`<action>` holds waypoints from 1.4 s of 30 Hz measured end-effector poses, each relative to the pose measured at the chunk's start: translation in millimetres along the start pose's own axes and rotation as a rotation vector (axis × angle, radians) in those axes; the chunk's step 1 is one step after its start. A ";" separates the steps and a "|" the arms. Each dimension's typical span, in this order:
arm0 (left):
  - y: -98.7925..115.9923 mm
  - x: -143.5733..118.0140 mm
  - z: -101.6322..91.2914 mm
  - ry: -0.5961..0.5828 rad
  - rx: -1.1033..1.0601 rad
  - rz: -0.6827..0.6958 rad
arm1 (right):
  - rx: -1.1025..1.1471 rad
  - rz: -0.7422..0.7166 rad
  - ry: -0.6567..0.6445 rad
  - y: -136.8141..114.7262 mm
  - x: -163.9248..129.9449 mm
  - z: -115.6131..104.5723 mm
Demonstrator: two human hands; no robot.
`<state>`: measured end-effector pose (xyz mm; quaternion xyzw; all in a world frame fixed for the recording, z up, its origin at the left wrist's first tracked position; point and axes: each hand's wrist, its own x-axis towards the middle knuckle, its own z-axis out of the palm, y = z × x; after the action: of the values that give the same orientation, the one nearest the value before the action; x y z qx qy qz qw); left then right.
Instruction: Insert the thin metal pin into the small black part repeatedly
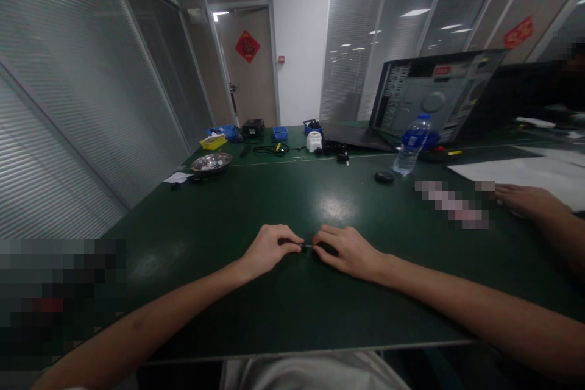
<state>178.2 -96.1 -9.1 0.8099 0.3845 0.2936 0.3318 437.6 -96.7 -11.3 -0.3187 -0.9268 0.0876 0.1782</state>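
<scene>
Close together over the green tabletop, both my hands pinch the ends of a small dark piece with a thin light-coloured part. My left hand grips its left end between thumb and fingertips. On the other end, the fingers of my right hand are closed in the same way. Most of the piece is covered by my fingertips, and it is too small to tell its kind.
A black mouse and a water bottle stand ahead on the right, before an open computer case. A metal bowl sits back left, near a yellow tray. Another person's hand rests at right.
</scene>
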 end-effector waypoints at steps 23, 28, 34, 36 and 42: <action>3.2 0.4 6.6 0.002 0.028 0.086 | -0.048 -0.015 0.028 -3.3 2.5 9.4; 6.5 0.4 4.4 -0.020 0.025 0.039 | -0.046 -0.011 0.013 -2.6 2.4 8.1; 10.1 0.5 3.7 -0.003 0.000 0.041 | -0.043 0.006 0.001 -4.8 3.0 4.9; 10.4 0.8 4.1 0.007 0.000 0.048 | -0.049 0.003 -0.003 -4.7 2.8 4.9; 2.2 5.4 2.2 0.092 0.091 0.071 | -0.063 -0.010 -0.007 -4.0 2.1 5.3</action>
<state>183.6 -93.4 -7.5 0.8229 0.3832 0.3244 0.2659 431.8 -98.7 -14.5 -0.3194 -0.9313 0.0587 0.1651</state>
